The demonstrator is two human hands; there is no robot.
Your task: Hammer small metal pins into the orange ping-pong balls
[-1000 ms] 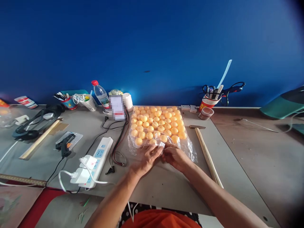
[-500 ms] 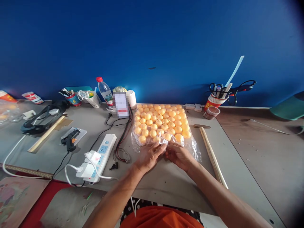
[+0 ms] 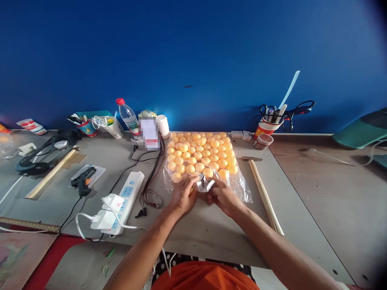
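I'm seeing the white box [image 3: 203, 188] now gaping, exposing dark contents within reach. My left hand [image 3: 184, 196] is pinching it by the bag's [image 3: 243, 190] near edge, toward the table's [image 3: 208, 237] front; my right [image 3: 225, 197] is curling alongside, grip unclear.

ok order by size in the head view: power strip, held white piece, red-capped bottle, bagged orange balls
1. Bagged orange balls
2. Power strip, though nearer than the bottle
3. Red-capped bottle
4. Held white piece
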